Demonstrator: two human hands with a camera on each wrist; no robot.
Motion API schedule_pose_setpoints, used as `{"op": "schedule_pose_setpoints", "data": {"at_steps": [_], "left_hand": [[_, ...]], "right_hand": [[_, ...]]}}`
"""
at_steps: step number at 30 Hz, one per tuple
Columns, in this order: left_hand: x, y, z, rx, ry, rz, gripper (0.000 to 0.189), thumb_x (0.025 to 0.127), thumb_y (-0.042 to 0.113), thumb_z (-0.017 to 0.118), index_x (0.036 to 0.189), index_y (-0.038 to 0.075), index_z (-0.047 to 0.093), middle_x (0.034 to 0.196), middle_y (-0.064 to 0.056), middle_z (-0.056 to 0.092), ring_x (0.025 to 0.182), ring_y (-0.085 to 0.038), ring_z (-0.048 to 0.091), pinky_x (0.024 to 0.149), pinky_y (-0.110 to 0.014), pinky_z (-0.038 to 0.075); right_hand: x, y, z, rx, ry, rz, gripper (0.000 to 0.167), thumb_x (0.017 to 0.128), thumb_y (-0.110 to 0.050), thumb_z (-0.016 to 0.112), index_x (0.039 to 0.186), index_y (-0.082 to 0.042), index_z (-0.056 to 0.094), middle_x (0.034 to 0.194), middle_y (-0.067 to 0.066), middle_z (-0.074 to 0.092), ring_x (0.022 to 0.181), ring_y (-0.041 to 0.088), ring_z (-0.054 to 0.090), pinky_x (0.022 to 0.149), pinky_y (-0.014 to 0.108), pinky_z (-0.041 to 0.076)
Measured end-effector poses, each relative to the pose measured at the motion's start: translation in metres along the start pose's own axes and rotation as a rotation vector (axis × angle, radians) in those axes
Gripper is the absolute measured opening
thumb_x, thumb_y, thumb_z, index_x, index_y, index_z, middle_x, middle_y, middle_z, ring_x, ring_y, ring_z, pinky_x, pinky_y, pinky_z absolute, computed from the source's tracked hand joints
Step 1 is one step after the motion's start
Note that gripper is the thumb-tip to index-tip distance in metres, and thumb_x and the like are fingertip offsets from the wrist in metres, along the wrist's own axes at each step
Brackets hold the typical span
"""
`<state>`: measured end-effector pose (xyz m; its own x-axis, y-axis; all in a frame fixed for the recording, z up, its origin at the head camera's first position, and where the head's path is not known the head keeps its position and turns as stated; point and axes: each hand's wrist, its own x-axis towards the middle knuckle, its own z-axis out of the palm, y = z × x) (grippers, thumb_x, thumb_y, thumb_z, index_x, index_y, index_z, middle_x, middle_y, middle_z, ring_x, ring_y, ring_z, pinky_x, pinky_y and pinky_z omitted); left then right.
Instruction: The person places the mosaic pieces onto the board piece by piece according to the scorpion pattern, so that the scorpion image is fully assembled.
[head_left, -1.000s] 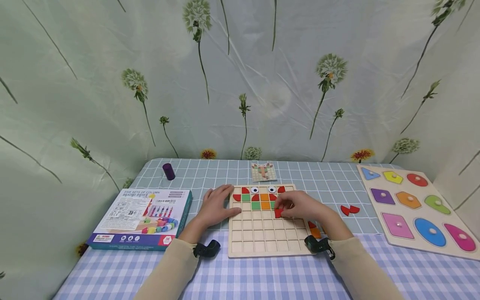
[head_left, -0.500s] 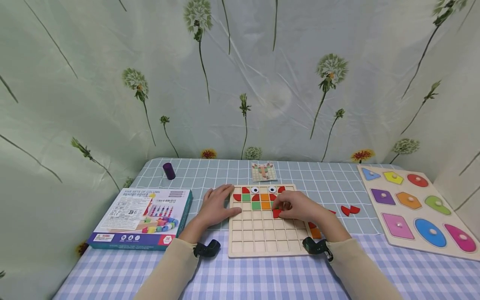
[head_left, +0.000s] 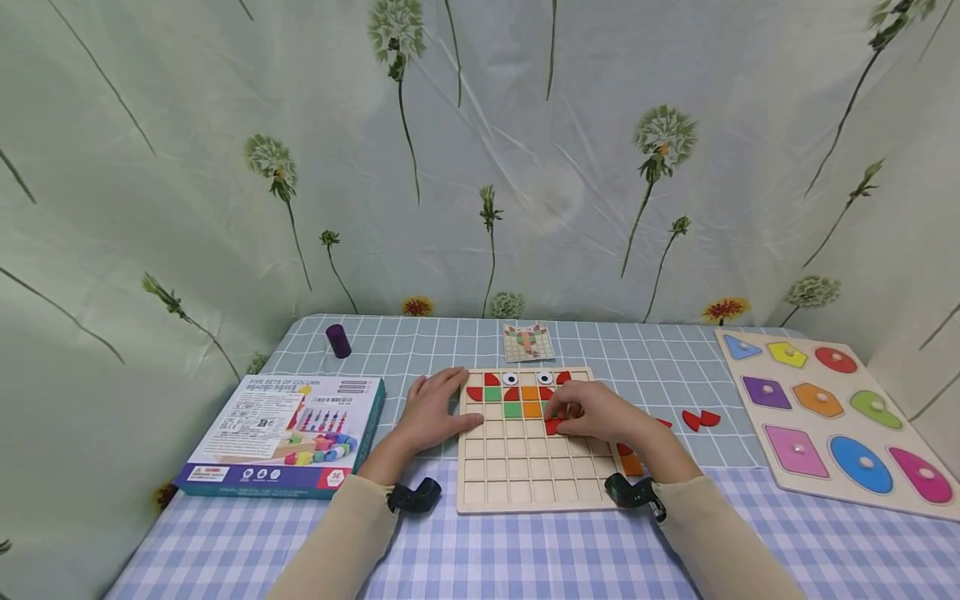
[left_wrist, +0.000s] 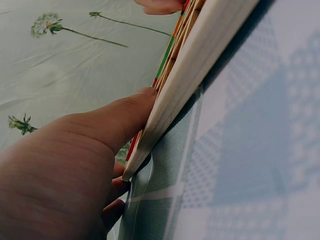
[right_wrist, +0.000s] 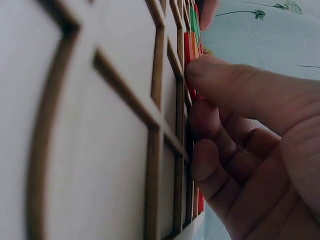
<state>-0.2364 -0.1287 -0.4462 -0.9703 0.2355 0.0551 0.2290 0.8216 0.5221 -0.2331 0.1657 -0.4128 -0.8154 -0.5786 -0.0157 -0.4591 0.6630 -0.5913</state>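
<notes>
A light wooden grid board (head_left: 517, 492) lies in the middle of the table in the head view. Red, green and orange tiles and two round eye tiles (head_left: 544, 378) fill part of its far rows. My left hand (head_left: 431, 417) rests over the board's far left corner, its thumb on the top face and other fingers reaching past the edge. In the board's upper right part, my right hand (head_left: 596, 412) pinches a red tile (head_left: 552, 427) low over a square below the orange and green tiles. The right wrist view shows the thumb against the red tile (right_wrist: 188, 55), which sits at the grid.
Behind the board stands a small pattern card (head_left: 528, 342). Two red tiles (head_left: 701, 420) and an orange tile (head_left: 632, 464) lie to the right, near a knobbed shape puzzle (head_left: 757, 417). Left are a bead toy box (head_left: 300, 433) and a purple cylinder (head_left: 338, 342).
My right hand has shifted slightly left with the red tile, then stayed nearly still as the tile settled lower. My left hand has not moved.
</notes>
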Motion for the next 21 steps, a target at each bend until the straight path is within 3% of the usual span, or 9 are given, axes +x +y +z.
{"op": "schedule_pose_setpoints", "data": {"at_steps": [13,21], "left_hand": [[-0.001,0.001,-0.002,-0.004,-0.003,0.007,0.083,0.084,0.049,0.076,0.152,0.014,0.044,0.157,-0.008,0.042,0.149,-0.028,0.033,0.124,-0.059,0.011],[-0.001,0.0,0.0,-0.002,-0.001,0.005,0.083,0.084,0.049,0.076,0.151,0.013,0.045,0.157,-0.009,0.043,0.149,-0.029,0.034,0.124,-0.059,0.011]], "right_hand": [[0.001,-0.003,0.0,-0.026,0.001,0.018,0.016,0.087,-0.007,0.075,0.095,-0.021,0.073,0.084,-0.005,0.059,0.078,0.012,0.052,0.07,0.024,0.047],[-0.005,-0.005,-0.01,-0.002,0.057,0.112,0.008,0.094,-0.014,0.068,0.097,-0.02,0.072,0.089,-0.006,0.064,0.079,0.014,0.051,0.07,0.026,0.046]]}}
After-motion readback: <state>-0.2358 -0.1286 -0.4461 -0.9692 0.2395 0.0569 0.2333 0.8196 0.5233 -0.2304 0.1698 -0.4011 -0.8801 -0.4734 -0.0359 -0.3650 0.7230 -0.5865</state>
